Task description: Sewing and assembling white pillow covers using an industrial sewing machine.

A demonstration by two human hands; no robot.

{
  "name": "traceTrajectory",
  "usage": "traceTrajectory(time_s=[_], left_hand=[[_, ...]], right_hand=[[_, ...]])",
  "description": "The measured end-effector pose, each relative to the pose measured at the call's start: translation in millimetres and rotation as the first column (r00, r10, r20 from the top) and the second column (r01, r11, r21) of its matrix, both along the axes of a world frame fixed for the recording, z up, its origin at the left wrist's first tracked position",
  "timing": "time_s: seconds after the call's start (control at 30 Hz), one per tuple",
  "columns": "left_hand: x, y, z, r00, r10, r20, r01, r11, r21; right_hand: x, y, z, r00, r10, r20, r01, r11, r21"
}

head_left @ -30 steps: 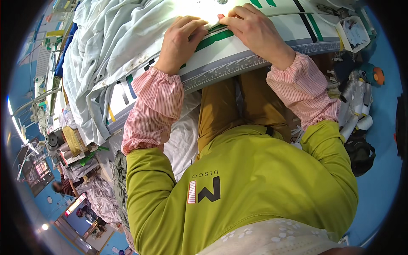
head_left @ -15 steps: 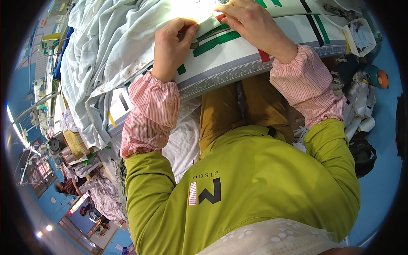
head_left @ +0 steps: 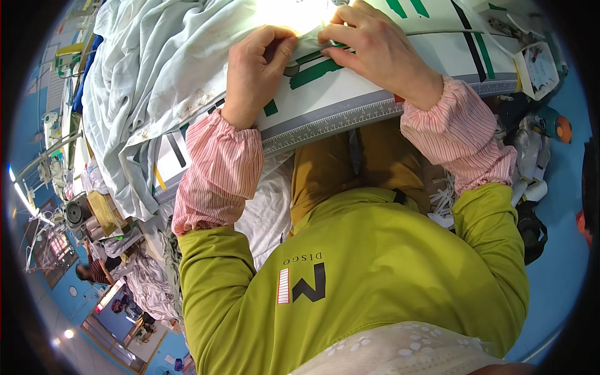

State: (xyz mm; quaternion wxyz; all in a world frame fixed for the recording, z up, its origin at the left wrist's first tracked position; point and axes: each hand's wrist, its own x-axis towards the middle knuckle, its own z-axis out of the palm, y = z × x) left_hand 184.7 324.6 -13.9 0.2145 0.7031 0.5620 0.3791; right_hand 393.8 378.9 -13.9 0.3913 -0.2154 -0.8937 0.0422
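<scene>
Under the bright lamp, head view: pale cloth [head_left: 165, 53] lies on the white table [head_left: 312, 103], mostly left of the left hand [head_left: 253, 65]; a narrow stretch runs roughly left-right between both hands' fingertips, about equally near each. Left thumb and forefinger appear pinched together on it. Right hand [head_left: 378, 50] curled, fingertips at its other end; glare, cannot tell if gripping. Green tape [head_left: 315, 72] just nearer the body.
</scene>
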Motion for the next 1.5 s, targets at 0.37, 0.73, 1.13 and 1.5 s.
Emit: traceTrajectory(time_s=[0.37,0.73,1.13,1.5], left_hand=[[-2.1,2.3,-2.8,0.993,-0.078,-0.090,0.091,0.984,0.154],[-4.2,-1.3,-9.1,0.987,-0.073,-0.140,0.099,0.976,0.193],[2.9,-5.6,-7.6,0.849,-0.101,-0.518,0.307,0.893,0.328],[3.5,-9.8,-4.6,0.864,-0.155,-0.479,0.334,0.889,0.314]], right_hand=[[1.7,-8.0,11.0,0.988,0.132,0.086,-0.114,0.975,-0.193],[-12.1,-27.5,0.9,0.972,-0.027,0.235,0.066,0.985,-0.158],[4.2,-41.8,-11.5,0.982,-0.086,0.165,0.115,0.979,-0.169],[-0.2,-34.6,23.6,0.997,-0.029,0.073,0.037,0.994,-0.099]])
